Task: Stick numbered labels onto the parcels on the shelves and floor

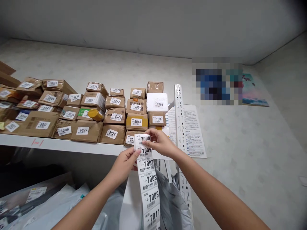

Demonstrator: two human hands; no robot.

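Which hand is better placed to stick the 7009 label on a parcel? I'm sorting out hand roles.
Probably the right hand: it pinches the 7009 label nearest the shelf parcels, while the left hand steadies the label strip.

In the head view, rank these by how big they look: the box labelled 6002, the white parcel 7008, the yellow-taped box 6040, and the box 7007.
Largest to smallest:
1. Box 6002
2. Parcel 7008 and box 6040 look about alike, so I won't rank them.
3. Box 7007, though only its front shows.
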